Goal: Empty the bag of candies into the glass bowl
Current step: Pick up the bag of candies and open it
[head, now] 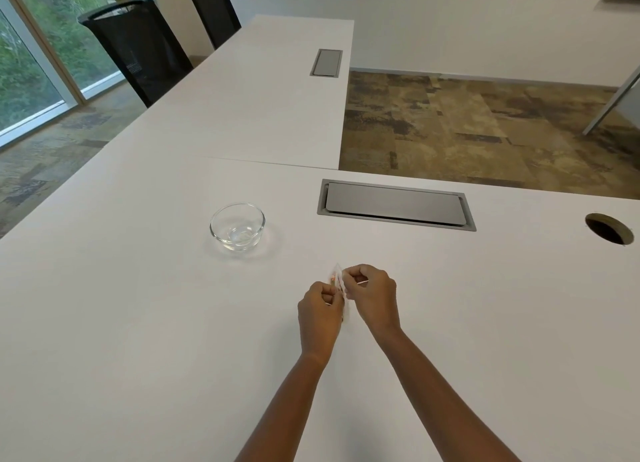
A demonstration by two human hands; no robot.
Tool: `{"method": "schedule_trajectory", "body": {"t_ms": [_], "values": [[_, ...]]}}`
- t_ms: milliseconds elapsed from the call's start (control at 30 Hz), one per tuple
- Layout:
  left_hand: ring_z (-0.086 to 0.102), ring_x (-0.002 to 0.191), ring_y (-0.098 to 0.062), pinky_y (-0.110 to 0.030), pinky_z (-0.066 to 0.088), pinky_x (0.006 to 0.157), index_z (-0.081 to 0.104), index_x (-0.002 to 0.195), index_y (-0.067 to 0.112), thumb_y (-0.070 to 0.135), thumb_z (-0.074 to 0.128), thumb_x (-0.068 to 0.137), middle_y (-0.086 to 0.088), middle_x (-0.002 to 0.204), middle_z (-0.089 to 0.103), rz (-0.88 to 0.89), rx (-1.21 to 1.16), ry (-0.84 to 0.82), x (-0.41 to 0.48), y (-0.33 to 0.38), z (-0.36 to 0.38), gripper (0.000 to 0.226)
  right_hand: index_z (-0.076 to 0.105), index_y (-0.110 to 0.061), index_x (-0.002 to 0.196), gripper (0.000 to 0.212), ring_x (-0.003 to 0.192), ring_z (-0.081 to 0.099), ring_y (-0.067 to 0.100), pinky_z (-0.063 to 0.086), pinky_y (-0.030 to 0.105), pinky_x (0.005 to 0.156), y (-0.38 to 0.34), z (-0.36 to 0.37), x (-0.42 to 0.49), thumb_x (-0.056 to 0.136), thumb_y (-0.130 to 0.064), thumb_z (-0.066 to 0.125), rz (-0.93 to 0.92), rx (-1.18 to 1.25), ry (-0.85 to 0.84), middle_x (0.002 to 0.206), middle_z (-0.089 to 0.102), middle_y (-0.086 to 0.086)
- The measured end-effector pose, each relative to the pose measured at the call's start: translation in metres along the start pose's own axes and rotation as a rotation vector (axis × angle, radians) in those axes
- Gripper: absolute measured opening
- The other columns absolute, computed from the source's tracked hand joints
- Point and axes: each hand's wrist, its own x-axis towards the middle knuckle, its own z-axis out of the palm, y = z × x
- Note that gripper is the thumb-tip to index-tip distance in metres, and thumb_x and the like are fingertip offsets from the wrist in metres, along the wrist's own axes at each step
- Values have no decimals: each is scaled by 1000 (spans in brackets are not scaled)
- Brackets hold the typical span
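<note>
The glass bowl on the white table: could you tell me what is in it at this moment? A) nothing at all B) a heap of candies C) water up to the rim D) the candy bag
A: the glass bowl is clear right through to its base, while the small bag is pinched between the left hand and the right hand, nearer the person and apart from the bowl.
</note>
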Motion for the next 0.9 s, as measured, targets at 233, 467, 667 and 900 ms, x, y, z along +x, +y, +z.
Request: {"method": "schedule_trajectory", "body": {"t_ms": [233,467,667,900], "values": [[61,61,-24,-40,57,73,59,73,6,9,57,86,-3,61,60,-14,-18,12,7,1,-5,13,64,-2,106,25,71,63,22,56,34,79,7,-5,-9,81,-1,60,211,15,-117,68,61,3],[58,69,-24,-29,46,63,63,87,-2,5,53,87,-9,74,62,76,136,159,14,2,-16,12,65,-4,95,18,64,60,22,52,26,62,11,-15,-8,79,0,58,193,-8,-25,59,57,-1],[56,74,-18,-22,43,63,63,86,1,7,52,88,-11,86,66,203,240,159,14,13,-19,13,62,-5,94,12,63,59,16,54,27,69,24,-16,-10,90,-11,53,334,314,8,75,60,6],[57,71,-14,-8,38,57,66,83,4,6,55,86,1,78,61,319,195,115,6,31,-24,11,52,-12,108,33,91,52,27,43,39,85,42,-2,-10,96,-40,41,804,809,-151,110,50,14]]}}
